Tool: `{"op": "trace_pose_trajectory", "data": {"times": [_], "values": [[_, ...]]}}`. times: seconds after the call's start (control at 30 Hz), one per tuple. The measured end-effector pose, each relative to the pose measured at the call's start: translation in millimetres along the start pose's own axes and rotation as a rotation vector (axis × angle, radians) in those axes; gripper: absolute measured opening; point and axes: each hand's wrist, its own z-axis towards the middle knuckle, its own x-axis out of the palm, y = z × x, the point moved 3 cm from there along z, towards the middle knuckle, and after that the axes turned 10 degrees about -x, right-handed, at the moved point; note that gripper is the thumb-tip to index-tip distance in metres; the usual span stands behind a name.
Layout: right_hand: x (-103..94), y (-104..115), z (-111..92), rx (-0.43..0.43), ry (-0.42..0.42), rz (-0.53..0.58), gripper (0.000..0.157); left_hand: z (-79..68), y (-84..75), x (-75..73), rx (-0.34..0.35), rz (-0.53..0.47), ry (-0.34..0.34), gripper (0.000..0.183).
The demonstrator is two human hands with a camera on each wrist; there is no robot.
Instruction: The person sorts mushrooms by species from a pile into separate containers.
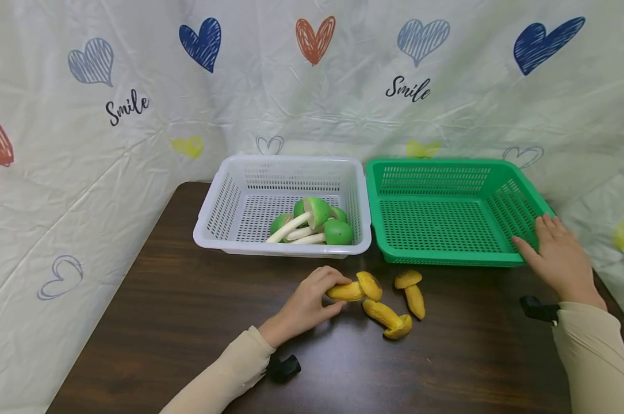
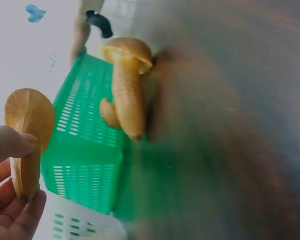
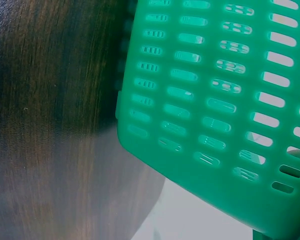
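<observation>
In the head view my left hand [image 1: 312,296] pinches a yellow mushroom [image 1: 349,290] by its stem, cap pointing right. The left wrist view shows thumb and fingers around that mushroom's stem [image 2: 27,170]. Two more yellow mushrooms lie on the table close by: one [image 1: 386,318] just below the held one, another [image 1: 412,294] to its right. My right hand [image 1: 565,259] rests on the right rim of the green basket [image 1: 446,257], fingers over the edge. The right wrist view shows only the basket's slotted wall [image 3: 210,110]; the hand is out of that frame.
A white basket [image 1: 286,248] stands left of the green one, with several green-capped mushrooms [image 1: 317,213] with white stems at its right side. Both baskets sit at the back of the dark wooden table [image 1: 187,299], before a white cloth [image 1: 270,86] with printed hearts.
</observation>
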Motion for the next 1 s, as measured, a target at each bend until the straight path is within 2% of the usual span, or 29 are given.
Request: {"op": "trace_pose_trajectory", "data": {"times": [0.23,0.67,1.0], "values": [[0.3,1.1,0.7,0.008,-0.002,0.000,0.075,18.7,-5.7,1.5,0.014,0.010,-0.056,0.035],[0.6,1.1,2.3,0.003,-0.012,-0.002,0.076,48.7,-10.3,5.5,-0.012,0.012,-0.122,0.035],[0.3,1.3,-0.2,0.006,-0.009,0.004,0.076,67.2,-24.2,7.0,0.032,0.088,-0.153,0.033]]}}
